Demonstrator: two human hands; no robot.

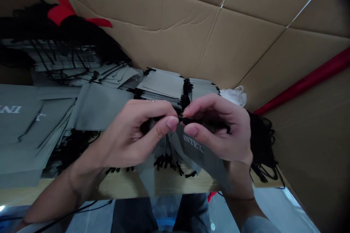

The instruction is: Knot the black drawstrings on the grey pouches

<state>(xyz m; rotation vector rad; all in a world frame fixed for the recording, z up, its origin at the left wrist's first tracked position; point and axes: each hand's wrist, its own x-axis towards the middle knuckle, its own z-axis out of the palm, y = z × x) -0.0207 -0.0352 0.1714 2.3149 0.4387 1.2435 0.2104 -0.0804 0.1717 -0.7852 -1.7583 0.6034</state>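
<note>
My left hand and my right hand meet above the table, each pinching a black cord between thumb and forefinger. Part of the cord runs into my curled right fingers. Below my right hand hangs a grey drawstring pouch with white INTEX lettering, tilted and partly covered by that hand. Whether this cord belongs to the hanging pouch I cannot tell. Behind my fingers lie stacked grey pouches with black cord ends, and a second stack sits beside them.
More grey pouches spread over the left side. Black cords lie at the right, near a clear plastic bag. A red strip rests on a dark heap. Cardboard walls the back and right of the wooden table.
</note>
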